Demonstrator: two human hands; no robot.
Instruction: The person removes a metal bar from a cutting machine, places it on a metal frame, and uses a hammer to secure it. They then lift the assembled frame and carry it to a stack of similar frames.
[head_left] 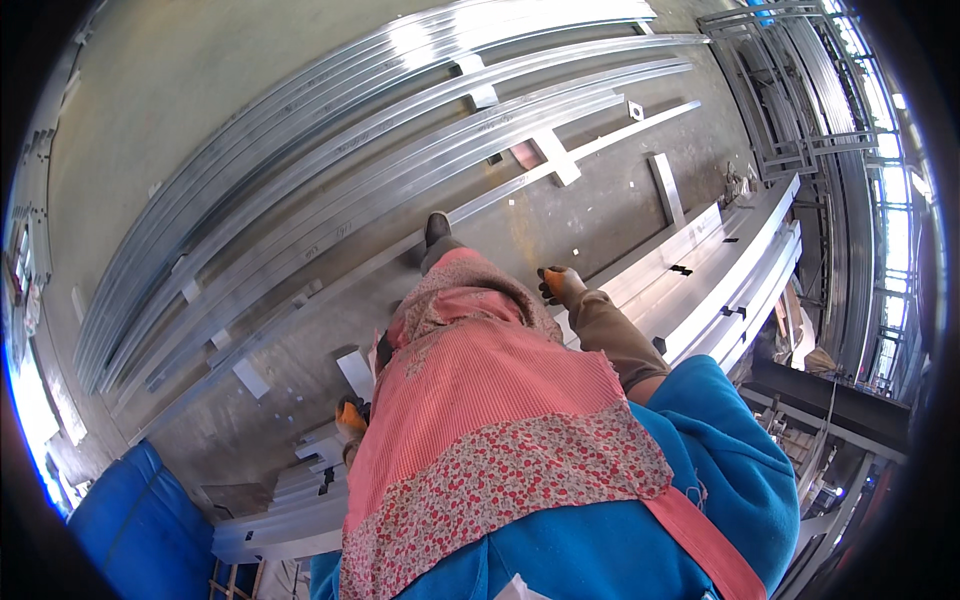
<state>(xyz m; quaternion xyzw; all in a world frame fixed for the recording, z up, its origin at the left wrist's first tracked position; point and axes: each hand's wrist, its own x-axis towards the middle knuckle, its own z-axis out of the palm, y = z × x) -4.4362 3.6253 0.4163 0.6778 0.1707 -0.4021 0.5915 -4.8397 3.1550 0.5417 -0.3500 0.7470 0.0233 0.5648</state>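
Nearest to us hangs our own pink apron [480, 400] with its flowered hem, over a blue top [720, 450]; it hides much of what lies below. To our left a blue panel [140, 520] sits low in the corner. Our left hand [350, 420], in an orange-and-black glove, peeps out beside the apron, right at a stack of short aluminium profiles [290, 500] lying on the floor; we cannot tell whether its fingers are closed on anything (most of the hand is hidden). Our right hand [560, 285], gloved the same way and in a brown sleeve, hangs curled over the near end of a long pale aluminium beam [720, 270], close above it; whether the fingers touch or grip it we cannot tell. A dark shoe [437, 228] shows just past the apron on the grey concrete floor [600, 200]. Farther off, long aluminium rails [330, 170] lie side by side across the floor, with metal frames [790, 100] far right
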